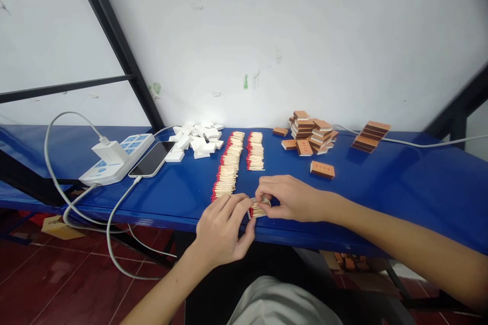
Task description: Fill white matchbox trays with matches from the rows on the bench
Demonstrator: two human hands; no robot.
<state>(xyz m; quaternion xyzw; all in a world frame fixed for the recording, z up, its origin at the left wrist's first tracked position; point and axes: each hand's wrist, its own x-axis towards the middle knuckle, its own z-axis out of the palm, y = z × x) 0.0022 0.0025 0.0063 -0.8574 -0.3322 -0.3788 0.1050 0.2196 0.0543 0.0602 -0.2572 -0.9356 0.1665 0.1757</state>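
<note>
At the lower centre of the frame, we see our left hand [224,228] curled, its thumb and fingers gripping the left end of a small white cardboard tray [261,216]. Our right hand [287,198] bends over the tray's other end, thumb and forefinger drawn near each other; they hide what lies between, so we cannot tell whether they pinch the tray or the matches. Inside lie thin pale wooden matches with red heads [258,210], heads toward the left.

Just above our hands, two rows of similar matches lie on the glossy blue tabletop [381,183] — a long slanting row [229,165], and a shorter row [255,151] to its right. Left of them spreads a loose heap of small white box pieces [196,141]. Right of centre we find a stack of orange-and-brown cardboard matchboxes [304,129], with a single orange matchbox [322,169] nearer our right forearm. Farther right leans a brown-and-orange striped cardboard piece [371,137]. At the left of the frame, a dark-screened smartphone [151,159] rests beside a white power strip with blue sockets [114,160].
</note>
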